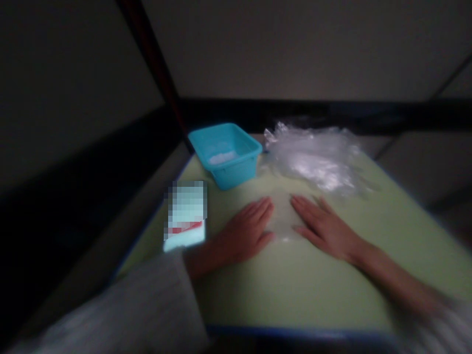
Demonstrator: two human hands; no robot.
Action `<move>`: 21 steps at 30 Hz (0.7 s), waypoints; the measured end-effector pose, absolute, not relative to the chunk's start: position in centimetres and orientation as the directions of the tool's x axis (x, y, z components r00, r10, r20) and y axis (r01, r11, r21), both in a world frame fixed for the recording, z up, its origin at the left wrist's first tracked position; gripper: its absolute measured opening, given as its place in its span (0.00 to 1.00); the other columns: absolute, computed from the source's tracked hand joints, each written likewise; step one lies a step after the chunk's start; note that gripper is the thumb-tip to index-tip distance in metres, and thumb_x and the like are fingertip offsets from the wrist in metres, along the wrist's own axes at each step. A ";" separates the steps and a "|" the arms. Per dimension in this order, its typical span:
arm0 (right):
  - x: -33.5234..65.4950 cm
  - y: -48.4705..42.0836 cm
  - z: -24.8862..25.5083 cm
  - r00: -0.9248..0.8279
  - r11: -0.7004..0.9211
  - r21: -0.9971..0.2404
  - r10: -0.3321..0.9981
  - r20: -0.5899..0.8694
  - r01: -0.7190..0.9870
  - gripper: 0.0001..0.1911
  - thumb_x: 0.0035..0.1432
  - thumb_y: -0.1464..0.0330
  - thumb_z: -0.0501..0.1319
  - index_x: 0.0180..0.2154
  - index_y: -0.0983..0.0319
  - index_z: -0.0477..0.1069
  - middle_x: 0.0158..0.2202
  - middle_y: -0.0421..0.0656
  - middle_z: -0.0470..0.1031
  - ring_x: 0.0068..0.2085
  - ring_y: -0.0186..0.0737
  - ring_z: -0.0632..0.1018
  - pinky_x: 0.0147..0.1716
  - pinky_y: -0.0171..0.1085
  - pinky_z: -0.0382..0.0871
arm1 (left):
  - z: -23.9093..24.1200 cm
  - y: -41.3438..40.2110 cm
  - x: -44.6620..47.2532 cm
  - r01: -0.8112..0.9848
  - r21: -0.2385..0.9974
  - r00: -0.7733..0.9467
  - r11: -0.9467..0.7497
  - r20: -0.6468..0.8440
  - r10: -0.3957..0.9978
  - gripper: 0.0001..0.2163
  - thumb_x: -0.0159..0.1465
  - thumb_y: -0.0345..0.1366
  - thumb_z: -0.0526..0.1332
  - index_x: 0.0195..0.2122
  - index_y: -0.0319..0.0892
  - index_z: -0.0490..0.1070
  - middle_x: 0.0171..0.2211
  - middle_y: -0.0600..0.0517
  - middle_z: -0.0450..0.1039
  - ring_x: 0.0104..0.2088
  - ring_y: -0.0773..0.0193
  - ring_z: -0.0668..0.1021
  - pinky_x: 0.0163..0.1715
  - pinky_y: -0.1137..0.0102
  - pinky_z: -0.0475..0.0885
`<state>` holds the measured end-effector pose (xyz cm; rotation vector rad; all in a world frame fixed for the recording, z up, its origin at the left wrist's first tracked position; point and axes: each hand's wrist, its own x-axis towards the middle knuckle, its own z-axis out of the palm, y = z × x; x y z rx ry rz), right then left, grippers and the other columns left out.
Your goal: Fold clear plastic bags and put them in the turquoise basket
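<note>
My left hand (245, 231) lies flat on the pale green table (295, 285), fingers stretched out and together. My right hand (322, 226) lies flat too, a little to its right. Between the two hands a thin clear plastic sheet or bag (282, 216) rests on the table, and both hands touch its edges. The picture is dim and blurred.
A turquoise plastic tub (228, 152) with something white inside stands at the back left. A heap of clear plastic bags (317, 157) lies at the back right. A small pale box (186, 219) sits by the left edge. Dark walls surround the table.
</note>
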<state>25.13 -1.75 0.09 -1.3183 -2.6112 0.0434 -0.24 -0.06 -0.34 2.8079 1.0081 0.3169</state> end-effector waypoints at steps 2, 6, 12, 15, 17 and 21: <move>25.2 -1.7 0.0 -0.568 0.589 -0.104 0.804 0.173 0.801 0.33 0.66 0.53 0.44 0.67 0.62 0.43 0.66 0.51 0.51 0.65 0.50 0.55 0.62 0.58 0.47 | -0.4 -0.1 -0.2 0.620 0.181 0.752 -0.763 0.139 0.644 0.29 0.67 0.43 0.51 0.64 0.30 0.48 0.66 0.35 0.45 0.67 0.52 0.48 0.64 0.58 0.48; 25.5 -1.7 -0.2 -0.562 0.578 -0.068 0.809 0.172 0.813 0.36 0.65 0.50 0.42 0.67 0.64 0.42 0.66 0.52 0.49 0.66 0.49 0.54 0.61 0.58 0.49 | -0.1 -0.1 -0.3 0.638 0.132 0.750 -0.759 0.114 0.651 0.31 0.66 0.46 0.51 0.64 0.29 0.49 0.66 0.34 0.45 0.67 0.49 0.47 0.64 0.56 0.48; 25.8 -1.6 -0.2 -0.562 0.574 -0.050 0.813 0.151 0.817 0.39 0.64 0.47 0.41 0.66 0.65 0.42 0.66 0.53 0.49 0.66 0.49 0.54 0.61 0.58 0.49 | 0.0 -0.2 -0.3 0.641 0.101 0.752 -0.761 0.119 0.648 0.35 0.65 0.53 0.49 0.63 0.29 0.49 0.66 0.34 0.46 0.66 0.47 0.49 0.63 0.55 0.50; 25.8 -1.7 -0.1 -0.569 0.580 -0.045 0.809 0.150 0.813 0.40 0.64 0.47 0.42 0.66 0.66 0.42 0.66 0.54 0.49 0.66 0.49 0.54 0.61 0.58 0.49 | -0.1 -0.2 -0.3 0.640 0.110 0.749 -0.760 0.130 0.650 0.36 0.64 0.54 0.50 0.63 0.29 0.50 0.65 0.35 0.48 0.66 0.47 0.50 0.63 0.55 0.50; 25.7 -1.7 0.0 -0.570 0.582 -0.042 0.807 0.153 0.812 0.40 0.63 0.47 0.43 0.66 0.66 0.42 0.66 0.54 0.49 0.66 0.50 0.54 0.61 0.59 0.49 | -0.2 -0.2 -0.1 0.648 0.121 0.738 -0.752 0.145 0.659 0.37 0.63 0.55 0.51 0.63 0.29 0.50 0.65 0.34 0.47 0.66 0.47 0.50 0.63 0.55 0.51; 25.4 -1.6 0.4 -0.532 0.549 -0.054 0.827 0.184 0.834 0.37 0.65 0.49 0.42 0.66 0.66 0.45 0.66 0.53 0.49 0.66 0.50 0.54 0.61 0.59 0.49 | -0.2 0.0 0.0 0.664 0.142 0.699 -0.734 0.230 0.677 0.36 0.63 0.53 0.52 0.63 0.30 0.49 0.66 0.34 0.46 0.67 0.49 0.49 0.63 0.54 0.50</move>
